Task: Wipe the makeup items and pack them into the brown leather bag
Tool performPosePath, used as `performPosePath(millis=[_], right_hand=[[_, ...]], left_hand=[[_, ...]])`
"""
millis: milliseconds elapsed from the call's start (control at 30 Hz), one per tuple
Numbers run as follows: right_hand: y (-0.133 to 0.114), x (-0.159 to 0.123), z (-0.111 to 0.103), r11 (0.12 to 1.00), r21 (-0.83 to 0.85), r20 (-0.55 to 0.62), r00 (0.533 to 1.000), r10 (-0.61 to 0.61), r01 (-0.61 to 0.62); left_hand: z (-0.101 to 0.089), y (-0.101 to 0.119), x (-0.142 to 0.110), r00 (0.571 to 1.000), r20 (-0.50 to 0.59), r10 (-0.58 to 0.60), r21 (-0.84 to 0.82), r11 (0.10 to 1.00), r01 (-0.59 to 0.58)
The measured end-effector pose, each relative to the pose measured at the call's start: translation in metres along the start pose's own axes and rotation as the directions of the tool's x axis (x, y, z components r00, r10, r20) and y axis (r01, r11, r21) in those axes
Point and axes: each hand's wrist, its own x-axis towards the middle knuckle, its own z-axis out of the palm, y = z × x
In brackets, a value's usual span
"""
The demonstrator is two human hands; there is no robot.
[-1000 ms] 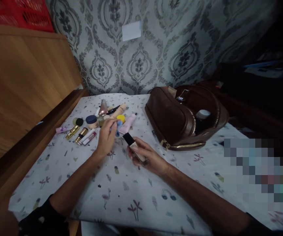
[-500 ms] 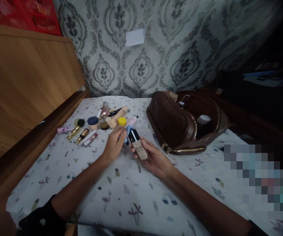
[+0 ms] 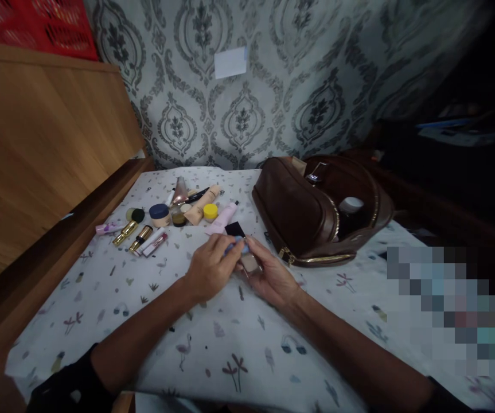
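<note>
Over the middle of the table, my right hand [image 3: 275,278] is wrapped round a foundation bottle [image 3: 251,264] with a black cap and a beige body. My left hand [image 3: 213,265] pinches a blue cloth [image 3: 235,245] and presses it against the front of the bottle, hiding part of it. Just behind the hands lies a pink tube [image 3: 223,218], with a yellow-lidded jar [image 3: 210,213] beside it. To the left sit a beige tube [image 3: 203,205], a navy-lidded jar [image 3: 159,214], gold lipsticks [image 3: 125,233] and a lip gloss tube [image 3: 155,244].
A brown leather bag [image 3: 290,206] stands unzipped at the right, a white-lidded container [image 3: 351,205] inside it. Along the left is a wooden cabinet [image 3: 49,115] bearing a red basket [image 3: 49,26]. A patterned wall [image 3: 247,115] rises behind the printed tablecloth [image 3: 213,355].
My left hand has moved the blue cloth from the side of the cap onto the front of the bottle. The bottle has stayed in my right hand. The view has shifted slightly.
</note>
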Motion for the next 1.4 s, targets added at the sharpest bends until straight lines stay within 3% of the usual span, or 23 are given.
performPosePath(millis=[100, 167, 267, 333, 433, 600, 667, 733, 800, 867, 967, 1100, 1267, 1333, 1400], right_hand=[[-0.004, 0.004, -0.004, 0.997, 0.052, -0.089, 0.994, 0.056, -0.051], [-0.005, 0.005, -0.006, 0.993, 0.070, -0.114, 0.988, 0.108, -0.100], [-0.004, 0.002, -0.004, 0.992, 0.027, -0.061, 0.990, 0.124, -0.123], [-0.001, -0.001, -0.001, 0.993, -0.025, -0.010, 0.994, 0.112, -0.112], [0.004, -0.002, 0.001, 0.995, -0.055, 0.022, 0.996, 0.088, -0.087], [0.002, 0.002, 0.000, 0.997, 0.037, -0.102, 0.993, 0.067, -0.063], [-0.001, 0.001, -0.001, 0.996, 0.035, -0.125, 0.989, 0.083, -0.079], [-0.002, -0.001, -0.001, 0.995, -0.011, -0.058, 0.994, 0.094, -0.095], [-0.001, -0.004, 0.000, 0.990, -0.064, 0.047, 0.990, 0.130, -0.127], [0.000, -0.007, 0.001, 0.981, -0.097, 0.120, 0.977, 0.178, -0.166], [0.002, -0.008, 0.002, 0.977, -0.114, 0.158, 0.968, 0.197, -0.180], [0.001, -0.007, 0.002, 0.980, -0.089, 0.153, 0.970, 0.188, -0.175], [0.002, -0.005, 0.000, 0.987, -0.103, 0.157, 0.978, 0.136, -0.121], [0.003, -0.004, -0.001, 0.988, -0.117, 0.163, 0.980, 0.115, -0.096], [0.005, -0.003, -0.001, 0.989, -0.121, 0.157, 0.982, 0.104, -0.085]], left_hand=[[-0.002, 0.005, 0.002, 1.000, 0.017, -0.001, -0.192, 0.981, 0.004], [-0.005, 0.001, 0.004, 0.991, 0.014, -0.134, -0.302, 0.944, 0.131], [-0.008, -0.010, 0.006, 0.917, 0.027, -0.398, -0.402, 0.835, 0.375], [-0.006, -0.015, 0.006, 0.871, 0.049, -0.488, -0.429, 0.778, 0.460], [-0.002, -0.011, 0.004, 0.876, 0.022, -0.482, -0.382, 0.805, 0.453], [-0.001, 0.008, 0.002, 0.955, 0.081, -0.286, -0.331, 0.896, 0.296], [-0.003, 0.008, 0.004, 0.957, 0.095, -0.275, -0.385, 0.876, 0.290], [-0.005, 0.002, 0.005, 0.934, 0.077, -0.349, -0.421, 0.837, 0.348], [-0.008, -0.007, 0.007, 0.877, 0.061, -0.476, -0.455, 0.769, 0.449], [-0.010, -0.015, 0.009, 0.791, 0.085, -0.605, -0.507, 0.657, 0.557], [-0.010, -0.021, 0.010, 0.700, 0.201, -0.685, -0.605, 0.475, 0.639], [-0.006, -0.020, 0.009, 0.681, 0.410, -0.606, -0.705, 0.264, 0.659], [-0.002, -0.019, 0.006, 0.613, 0.540, -0.577, -0.757, -0.013, 0.653], [-0.002, -0.019, 0.006, 0.607, 0.557, -0.567, -0.766, -0.069, 0.639], [-0.002, -0.019, 0.007, 0.615, 0.546, -0.569, -0.774, -0.061, 0.630]])
